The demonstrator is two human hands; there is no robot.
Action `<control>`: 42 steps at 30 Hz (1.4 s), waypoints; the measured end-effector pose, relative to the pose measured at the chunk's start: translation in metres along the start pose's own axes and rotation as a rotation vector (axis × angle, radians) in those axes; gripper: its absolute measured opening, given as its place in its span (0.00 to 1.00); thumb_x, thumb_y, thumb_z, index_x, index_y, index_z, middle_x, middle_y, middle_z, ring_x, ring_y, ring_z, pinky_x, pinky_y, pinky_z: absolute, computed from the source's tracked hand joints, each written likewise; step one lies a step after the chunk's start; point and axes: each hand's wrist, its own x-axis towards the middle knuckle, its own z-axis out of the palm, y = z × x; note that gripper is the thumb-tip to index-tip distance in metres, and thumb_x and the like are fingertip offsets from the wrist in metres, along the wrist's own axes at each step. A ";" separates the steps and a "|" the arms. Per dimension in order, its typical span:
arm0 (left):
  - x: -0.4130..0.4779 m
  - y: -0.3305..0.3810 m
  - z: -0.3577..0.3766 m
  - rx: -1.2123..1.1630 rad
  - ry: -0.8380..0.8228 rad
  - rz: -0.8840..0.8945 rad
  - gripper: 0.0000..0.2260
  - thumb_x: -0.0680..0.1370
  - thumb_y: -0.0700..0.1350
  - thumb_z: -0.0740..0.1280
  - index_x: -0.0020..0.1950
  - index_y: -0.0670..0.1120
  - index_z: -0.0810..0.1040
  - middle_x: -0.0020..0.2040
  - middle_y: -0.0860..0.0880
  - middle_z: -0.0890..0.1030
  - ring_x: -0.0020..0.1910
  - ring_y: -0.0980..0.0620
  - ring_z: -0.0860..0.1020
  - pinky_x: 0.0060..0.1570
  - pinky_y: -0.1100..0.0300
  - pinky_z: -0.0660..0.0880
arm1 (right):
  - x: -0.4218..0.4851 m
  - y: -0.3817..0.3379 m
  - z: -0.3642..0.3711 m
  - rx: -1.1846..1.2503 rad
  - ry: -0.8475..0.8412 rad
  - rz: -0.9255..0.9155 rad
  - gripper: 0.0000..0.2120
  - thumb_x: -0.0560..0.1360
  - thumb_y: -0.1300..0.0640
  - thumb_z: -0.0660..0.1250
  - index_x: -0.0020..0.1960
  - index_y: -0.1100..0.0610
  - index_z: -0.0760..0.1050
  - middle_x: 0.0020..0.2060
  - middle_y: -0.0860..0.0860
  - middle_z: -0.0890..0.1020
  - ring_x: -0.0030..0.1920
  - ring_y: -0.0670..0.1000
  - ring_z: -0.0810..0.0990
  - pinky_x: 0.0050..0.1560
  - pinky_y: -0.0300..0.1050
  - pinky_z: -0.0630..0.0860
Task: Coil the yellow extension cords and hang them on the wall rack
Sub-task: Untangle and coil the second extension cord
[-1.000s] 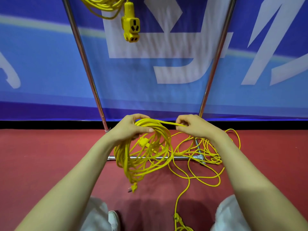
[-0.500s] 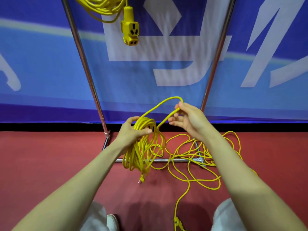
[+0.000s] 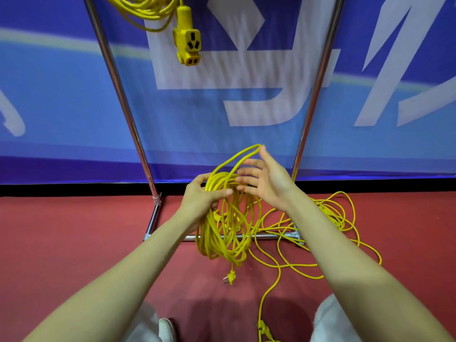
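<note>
— Hands: how are they set?
— The left hand [image 3: 204, 196] is clamped round the top of the coiled yellow extension cord [image 3: 222, 233], hung from it above the red floor [image 3: 61, 243]. The right hand [image 3: 267, 183] is held spread, fingers straight, just beside the coil; a raised loop [image 3: 237, 160] is touched by its uppermost fingertip [image 3: 263, 151].
— Room around?
— Loose cord [image 3: 328, 218] is strewn rightward across the rack's base bar [image 3: 271, 235]. Another cord's socket [image 3: 188, 45] is seen overhead between the rack posts [image 3: 123, 107].

Right hand [image 3: 266, 180] has opened from its pinch; cord loop [image 3: 238, 157] rests against fingertip.
</note>
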 end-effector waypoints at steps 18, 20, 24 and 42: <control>0.009 0.014 -0.030 0.145 0.063 -0.007 0.26 0.68 0.35 0.77 0.62 0.42 0.70 0.40 0.43 0.81 0.23 0.57 0.70 0.25 0.64 0.67 | 0.004 0.022 -0.018 -1.100 0.183 -0.389 0.05 0.80 0.62 0.56 0.52 0.55 0.70 0.36 0.47 0.77 0.38 0.53 0.77 0.42 0.48 0.75; 0.008 0.011 -0.029 0.375 0.041 0.006 0.23 0.68 0.38 0.78 0.56 0.43 0.69 0.33 0.47 0.79 0.22 0.58 0.70 0.25 0.64 0.67 | 0.000 0.014 -0.018 -1.042 0.199 -0.482 0.07 0.80 0.63 0.57 0.53 0.56 0.72 0.35 0.46 0.75 0.34 0.52 0.74 0.41 0.52 0.77; 0.007 0.009 -0.024 0.772 -0.084 0.134 0.15 0.68 0.40 0.78 0.46 0.44 0.72 0.29 0.52 0.75 0.22 0.60 0.70 0.29 0.63 0.68 | -0.001 0.005 -0.019 -1.117 0.287 -0.678 0.09 0.81 0.58 0.58 0.56 0.54 0.75 0.36 0.44 0.73 0.34 0.49 0.73 0.41 0.52 0.75; -0.009 0.009 -0.004 0.969 -0.231 0.480 0.38 0.69 0.36 0.72 0.76 0.44 0.57 0.63 0.52 0.72 0.49 0.51 0.77 0.44 0.72 0.65 | -0.019 -0.007 -0.003 -1.264 -0.033 -0.523 0.09 0.77 0.59 0.65 0.55 0.53 0.81 0.42 0.47 0.70 0.41 0.37 0.71 0.47 0.29 0.66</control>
